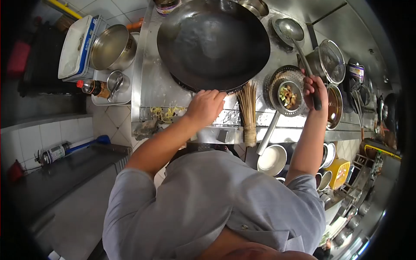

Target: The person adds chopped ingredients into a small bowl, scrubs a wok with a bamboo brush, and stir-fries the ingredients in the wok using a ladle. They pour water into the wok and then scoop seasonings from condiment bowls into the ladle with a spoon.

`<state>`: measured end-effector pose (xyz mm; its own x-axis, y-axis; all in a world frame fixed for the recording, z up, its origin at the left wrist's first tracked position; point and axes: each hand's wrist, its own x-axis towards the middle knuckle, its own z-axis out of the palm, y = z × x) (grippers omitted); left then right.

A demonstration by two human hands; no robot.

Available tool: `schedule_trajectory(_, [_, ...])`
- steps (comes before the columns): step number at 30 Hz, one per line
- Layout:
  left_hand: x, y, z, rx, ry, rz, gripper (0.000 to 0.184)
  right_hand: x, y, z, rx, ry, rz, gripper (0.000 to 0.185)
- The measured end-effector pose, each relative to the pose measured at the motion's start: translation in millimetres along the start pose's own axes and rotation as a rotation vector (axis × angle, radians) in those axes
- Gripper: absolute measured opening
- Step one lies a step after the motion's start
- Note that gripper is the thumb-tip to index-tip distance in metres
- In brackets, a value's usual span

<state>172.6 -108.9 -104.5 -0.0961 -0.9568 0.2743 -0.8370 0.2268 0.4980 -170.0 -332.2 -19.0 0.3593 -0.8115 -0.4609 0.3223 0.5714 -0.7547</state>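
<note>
Wok (212,47) gripped by left hand (207,106); right hand (315,92) clasps ladle (291,29).

The bare left hand (206,107) curls its fingers (211,93), left forearm (167,141) slanting inward; the bare right hand (320,89) is clenched, right forearm (310,143) extended forward.

Steel counter (148,80) bearing wok (212,41), bristle brush (248,110), perforated strainer (273,90), yellow strands (167,115).

Free room lies above the wok (212,52); a brush (247,110) obstructs the gap beside it.
</note>
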Motion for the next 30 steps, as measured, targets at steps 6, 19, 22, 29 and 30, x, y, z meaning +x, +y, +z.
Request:
schedule_trajectory(6, [0, -22, 29, 0.108, 0.038, 0.025, 0.007, -118, 24, 49, -0.191, 0.034, -0.074, 0.047])
schedule_trajectory(19, [-1, -3, -1, 0.091, -0.01, 0.068, 0.003, -213, 113, 94, -0.719, 0.189, 0.044, 0.061])
schedule_trajectory(22, [0, -6, 3, 0.095, 0.017, 0.09, 0.005, -193, 145, 67, -1.081, 0.273, -0.004, 0.064])
schedule_trajectory(29, [-22, 6, -24, -0.044, -0.014, 0.089, 0.026, -59, 120, 35, -1.39, 0.486, -0.373, 0.061])
schedule_trajectory(30, [-33, 10, -33, -0.071, 0.023, 0.113, 0.03, -31, 100, 35, -1.448, 0.532, -0.326, 0.06])
